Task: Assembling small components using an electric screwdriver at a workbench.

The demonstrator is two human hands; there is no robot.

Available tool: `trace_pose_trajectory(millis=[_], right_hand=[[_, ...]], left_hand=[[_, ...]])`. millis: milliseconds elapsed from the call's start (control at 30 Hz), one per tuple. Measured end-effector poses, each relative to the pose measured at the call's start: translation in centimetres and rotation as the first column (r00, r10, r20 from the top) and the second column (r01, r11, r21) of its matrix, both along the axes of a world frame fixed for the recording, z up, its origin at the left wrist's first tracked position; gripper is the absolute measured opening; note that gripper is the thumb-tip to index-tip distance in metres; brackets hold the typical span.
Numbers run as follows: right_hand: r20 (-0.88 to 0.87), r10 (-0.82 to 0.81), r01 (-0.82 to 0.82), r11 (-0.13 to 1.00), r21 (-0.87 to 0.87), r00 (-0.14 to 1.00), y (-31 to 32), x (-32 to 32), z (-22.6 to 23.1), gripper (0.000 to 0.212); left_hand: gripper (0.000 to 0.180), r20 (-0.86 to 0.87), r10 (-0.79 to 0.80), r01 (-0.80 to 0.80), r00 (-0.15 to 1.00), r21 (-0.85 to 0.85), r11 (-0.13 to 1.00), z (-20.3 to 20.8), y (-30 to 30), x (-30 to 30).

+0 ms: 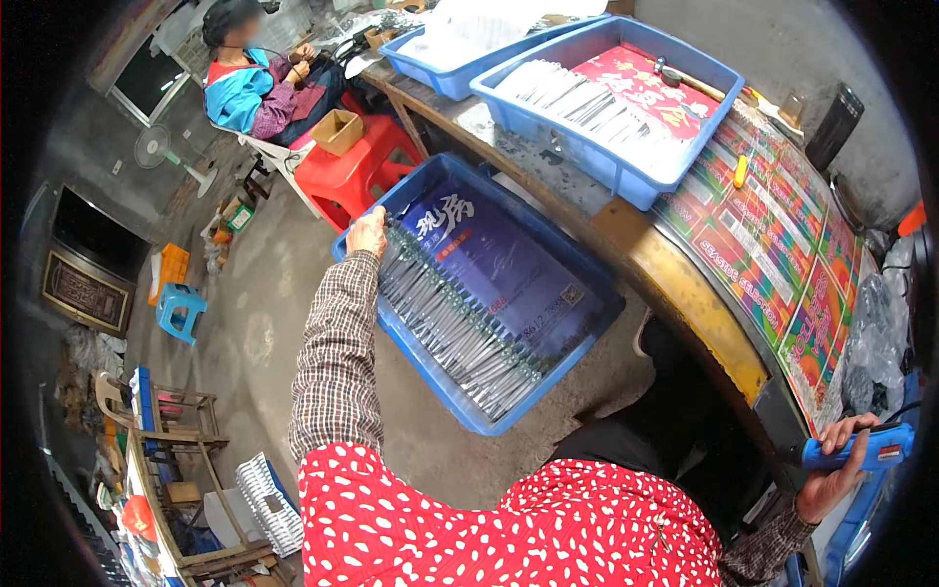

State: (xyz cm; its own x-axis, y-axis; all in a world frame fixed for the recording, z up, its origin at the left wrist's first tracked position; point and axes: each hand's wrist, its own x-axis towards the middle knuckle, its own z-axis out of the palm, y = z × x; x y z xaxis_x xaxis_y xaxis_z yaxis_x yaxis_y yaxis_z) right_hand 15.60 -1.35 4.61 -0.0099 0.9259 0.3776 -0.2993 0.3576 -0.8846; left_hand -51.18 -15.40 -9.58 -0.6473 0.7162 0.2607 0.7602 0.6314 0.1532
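My left hand (367, 233) reaches down to the far end of a row of clear-wrapped slim packets (450, 318) lying in a blue plastic tray (469, 411) on the floor; its fingers touch the packets at the tray's rim. A blue printed sheet (499, 269) lines the tray's bottom. My right hand (831, 474) is closed around a blue handheld tool (866, 450) beside the table's near edge.
A table (685, 293) covered with colourful printed sheets holds two more blue trays (626, 171), one with packets in rows. Another person (259, 88) sits at the back by a red stool (342, 181). A small blue stool (179, 308) and wooden racks stand at left.
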Motion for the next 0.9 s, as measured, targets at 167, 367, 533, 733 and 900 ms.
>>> trace_pose_trajectory(millis=[167,367,533,733,900], right_hand=[[-0.011,-0.031,0.031,0.999,-0.019,0.999,-0.2,-0.3,0.2,0.02],[0.003,-0.005,0.005,1.0,-0.027,1.0,-0.1,-0.2,0.1,0.02],[0.004,0.002,-0.002,1.0,-0.013,1.0,0.0,-0.3,0.0,0.02],[0.034,-0.011,0.012,1.0,-0.011,0.999,-0.4,-0.8,0.2,0.02],[0.029,0.012,-0.012,1.0,-0.011,0.999,0.0,0.0,0.0,0.021]], left_hand=[[0.013,-0.1,0.013,-0.026,0.995,-0.129,0.991,-1.0,0.5,-0.3],[0.019,-0.171,0.009,-0.032,0.985,-0.135,0.99,-0.8,0.4,-0.6],[0.026,-0.205,0.027,-0.04,0.978,-0.061,0.997,-1.0,-0.4,-0.9],[0.02,-0.236,0.02,-0.01,0.972,0.044,0.999,-0.9,-1.3,-0.7],[0.019,-0.215,0.028,-0.001,0.976,0.123,0.992,-0.4,-2.1,-0.5]])
